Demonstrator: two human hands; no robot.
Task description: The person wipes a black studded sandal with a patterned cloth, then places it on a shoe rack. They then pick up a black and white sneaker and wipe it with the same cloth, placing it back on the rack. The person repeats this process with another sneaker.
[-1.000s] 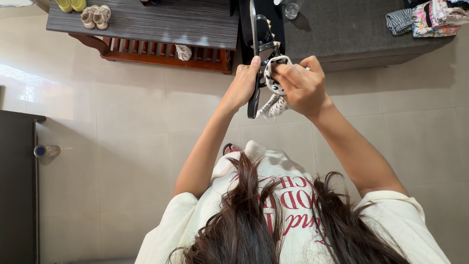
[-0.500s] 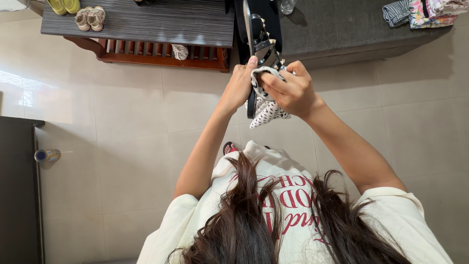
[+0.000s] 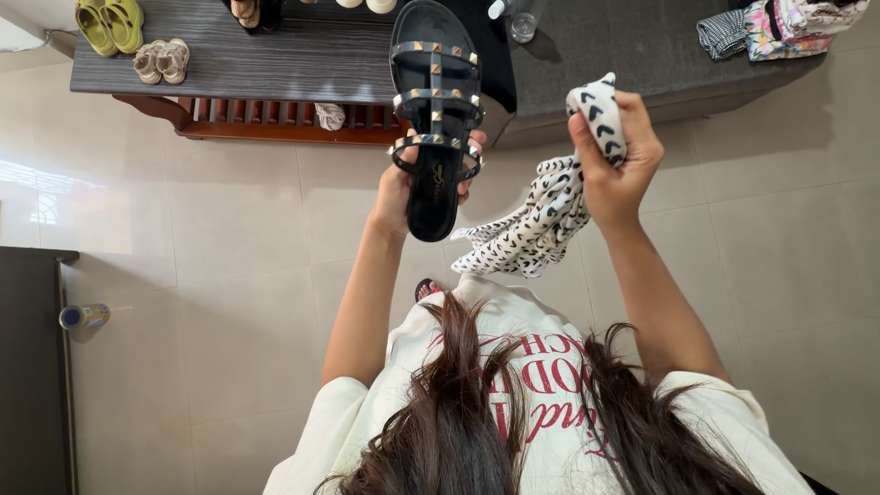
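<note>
Bright, even daylight. Window glare on glossy floor tiles (image 3: 41,188) at left edge. Soft shadows under bench (image 3: 275,55) and sofa (image 3: 660,55). Sharp focus throughout, slight wide-angle stretch toward edges.

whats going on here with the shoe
A person stands on a tiled floor and holds up a black studded sandal in the left hand, with its strap side facing the camera. The right hand grips a white cloth with black heart shapes, held apart from the sandal. Beyond them, a dark shoe bench carries small beige sandals and yellow-green clogs.
</note>
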